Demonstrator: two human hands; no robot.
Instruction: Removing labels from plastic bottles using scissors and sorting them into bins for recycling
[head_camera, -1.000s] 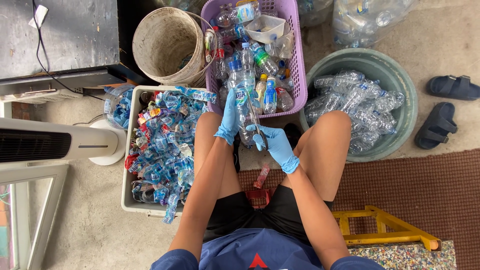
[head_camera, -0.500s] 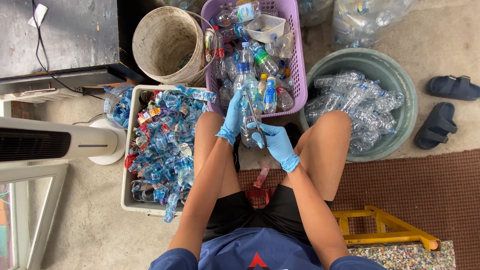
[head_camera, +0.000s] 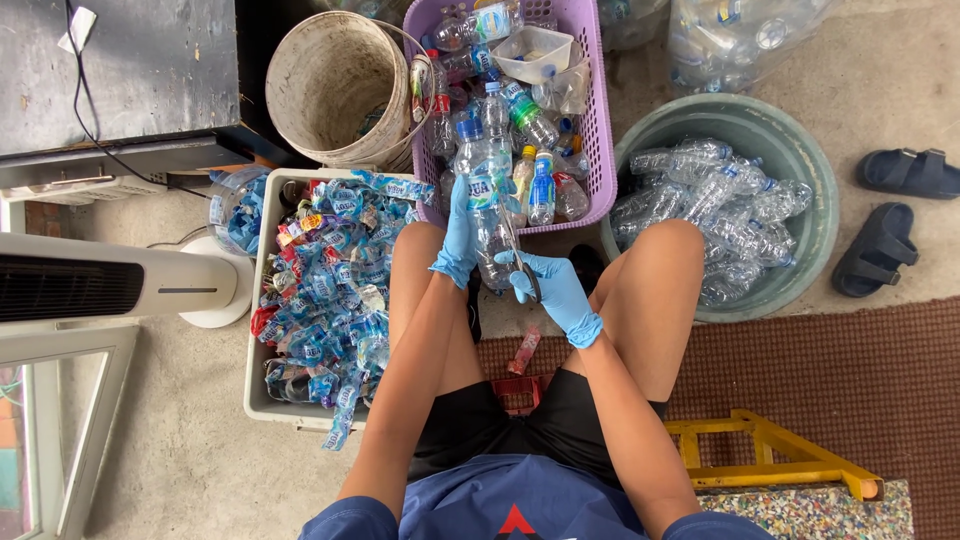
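Both my hands wear blue gloves. My left hand (head_camera: 458, 238) grips a clear plastic bottle (head_camera: 483, 190) with a blue label, held upright between my knees. My right hand (head_camera: 555, 287) holds scissors (head_camera: 518, 255) whose blades rest against the bottle's lower side. Just beyond the bottle is a purple basket (head_camera: 598, 130) filled with several labelled bottles.
A white crate (head_camera: 258, 310) of torn blue labels lies to my left. A green tub (head_camera: 800, 180) of stripped clear bottles is to my right. A beige bucket (head_camera: 335, 85), a white fan (head_camera: 110, 285), dark sandals (head_camera: 885, 215), a yellow frame (head_camera: 770, 455) and a brown mat (head_camera: 860, 390) surround me.
The bottle has been raised slightly and held more upright, and the scissors have shifted along its side. Everything else is unmoved.
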